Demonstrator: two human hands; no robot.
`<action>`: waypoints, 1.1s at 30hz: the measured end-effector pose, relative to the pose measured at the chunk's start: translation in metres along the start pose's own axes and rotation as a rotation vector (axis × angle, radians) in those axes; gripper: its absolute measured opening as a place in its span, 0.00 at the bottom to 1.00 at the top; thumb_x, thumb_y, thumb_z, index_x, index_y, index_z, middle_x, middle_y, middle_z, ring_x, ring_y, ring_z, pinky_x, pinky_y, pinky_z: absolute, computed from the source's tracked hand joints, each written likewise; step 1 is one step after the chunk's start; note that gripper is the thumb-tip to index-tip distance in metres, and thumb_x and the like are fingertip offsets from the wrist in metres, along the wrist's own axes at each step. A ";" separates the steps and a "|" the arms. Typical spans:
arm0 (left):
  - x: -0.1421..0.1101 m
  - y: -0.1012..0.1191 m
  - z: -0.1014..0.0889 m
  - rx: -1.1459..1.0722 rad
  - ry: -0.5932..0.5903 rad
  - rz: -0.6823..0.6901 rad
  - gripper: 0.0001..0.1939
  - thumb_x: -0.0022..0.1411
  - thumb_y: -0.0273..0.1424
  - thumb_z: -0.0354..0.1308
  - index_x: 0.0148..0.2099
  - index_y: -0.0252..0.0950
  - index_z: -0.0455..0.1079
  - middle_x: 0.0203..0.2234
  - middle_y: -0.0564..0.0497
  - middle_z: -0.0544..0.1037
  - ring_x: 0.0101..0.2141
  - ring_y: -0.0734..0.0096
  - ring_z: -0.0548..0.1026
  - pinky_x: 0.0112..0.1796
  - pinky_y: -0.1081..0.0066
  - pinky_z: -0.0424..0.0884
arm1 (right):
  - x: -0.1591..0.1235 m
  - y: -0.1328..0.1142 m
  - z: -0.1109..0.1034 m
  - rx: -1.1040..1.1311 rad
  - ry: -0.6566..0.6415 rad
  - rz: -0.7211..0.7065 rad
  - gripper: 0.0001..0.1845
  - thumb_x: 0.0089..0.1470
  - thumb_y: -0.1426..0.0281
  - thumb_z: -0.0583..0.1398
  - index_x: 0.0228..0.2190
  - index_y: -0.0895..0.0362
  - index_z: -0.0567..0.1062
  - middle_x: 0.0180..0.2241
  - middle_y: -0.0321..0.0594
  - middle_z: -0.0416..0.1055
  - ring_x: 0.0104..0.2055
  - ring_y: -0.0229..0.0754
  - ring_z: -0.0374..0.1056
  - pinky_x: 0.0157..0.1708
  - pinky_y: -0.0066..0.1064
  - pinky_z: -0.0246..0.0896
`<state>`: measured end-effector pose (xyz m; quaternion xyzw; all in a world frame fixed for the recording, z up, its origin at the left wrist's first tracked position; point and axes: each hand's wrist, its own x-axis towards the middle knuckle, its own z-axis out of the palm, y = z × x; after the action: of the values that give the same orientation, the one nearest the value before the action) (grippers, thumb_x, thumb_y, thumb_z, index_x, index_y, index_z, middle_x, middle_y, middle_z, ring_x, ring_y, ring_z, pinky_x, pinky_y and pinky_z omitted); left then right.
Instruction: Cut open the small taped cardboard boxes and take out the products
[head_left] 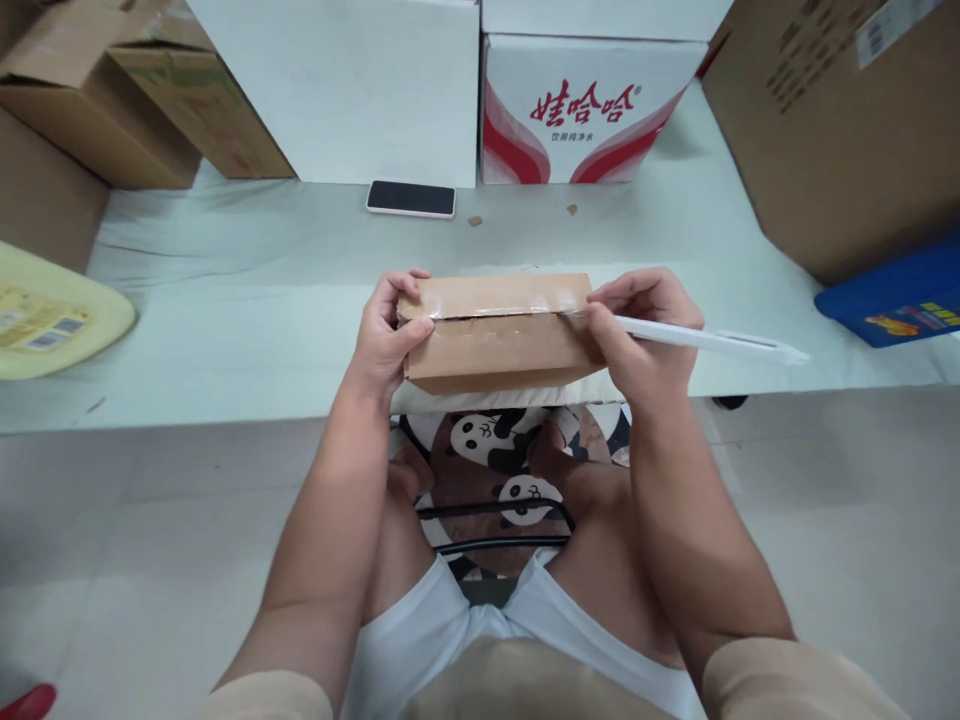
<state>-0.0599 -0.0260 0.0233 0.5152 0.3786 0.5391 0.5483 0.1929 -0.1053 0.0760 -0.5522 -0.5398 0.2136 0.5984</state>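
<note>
A small brown cardboard box (502, 350) is held at the front edge of the table, with clear tape along its top seam and a narrow dark gap below the flap. My left hand (388, 335) grips its left end, thumb on the front face and fingers over the top. At the right end, my right hand (649, 325) pinches near the tape's edge with thumb and forefinger. The same hand has a white utility knife (720, 343) tucked in it, the long body pointing out to the right. Whether the pinch holds loose tape is hard to see.
Behind the box lies a phone (411, 199) on the pale-green table cover (300, 270). White cartons (592, 110) stand at the back. Brown boxes (840, 130) flank both sides, with a yellow bottle (56, 315) left and a blue package (900, 295) right.
</note>
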 end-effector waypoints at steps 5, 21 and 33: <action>-0.001 0.001 0.002 -0.033 0.003 -0.026 0.37 0.29 0.51 0.79 0.34 0.41 0.62 0.51 0.48 0.72 0.49 0.54 0.73 0.42 0.65 0.71 | 0.010 0.015 0.008 0.148 -0.029 -0.049 0.05 0.53 0.71 0.65 0.29 0.52 0.72 0.30 0.35 0.75 0.38 0.41 0.74 0.48 0.41 0.71; 0.002 0.003 -0.003 -0.018 -0.023 -0.043 0.34 0.30 0.49 0.78 0.31 0.40 0.62 0.49 0.47 0.73 0.43 0.60 0.73 0.37 0.68 0.69 | 0.018 0.016 -0.003 0.085 -0.052 -0.161 0.09 0.51 0.67 0.64 0.25 0.51 0.67 0.21 0.31 0.66 0.26 0.38 0.67 0.34 0.34 0.69; 0.004 0.005 -0.008 0.028 -0.070 -0.006 0.25 0.39 0.42 0.74 0.31 0.40 0.62 0.50 0.44 0.75 0.40 0.61 0.73 0.33 0.71 0.69 | 0.013 0.008 -0.007 0.060 -0.194 0.213 0.09 0.45 0.70 0.58 0.16 0.55 0.69 0.14 0.30 0.63 0.18 0.31 0.55 0.19 0.25 0.48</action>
<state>-0.0685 -0.0212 0.0269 0.5400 0.3684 0.5138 0.5556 0.2059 -0.0945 0.0760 -0.5651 -0.5268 0.3442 0.5335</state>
